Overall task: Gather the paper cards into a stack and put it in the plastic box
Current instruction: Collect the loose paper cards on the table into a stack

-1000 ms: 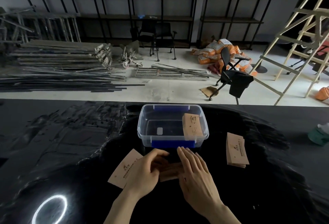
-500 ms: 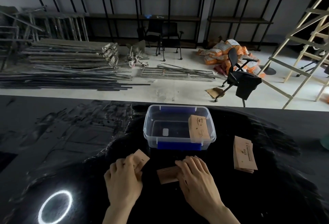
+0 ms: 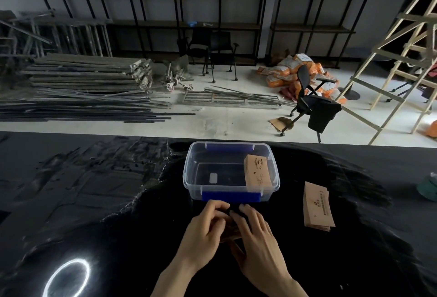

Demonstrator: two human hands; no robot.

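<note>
From my head camera, looking down: my left hand and my right hand meet on the glossy black worktop, their fingers curled in narrow over a small bundle of tan paper cards. Only a sliver of brown shows between my palms, so I cannot tell how many cards I hold or how square they sit. I press from both sides because, I judge, loose cards slide on this slick surface and need both edges pushed to line up.

Just beyond my fingertips stands the clear rectangular plastic box with blue latches, lid off, close enough that a lift forward would reach it. Inside it, on the side of my right hand, a stack of tan printed cards leans against the wall, leaving the floor ahead of my left hand bare for more.

Well out to the right of my right hand lies another pile of tan printed cards, flat on the worktop and untouched. I reckon that pile waits its turn, so the task is partway done.
</note>
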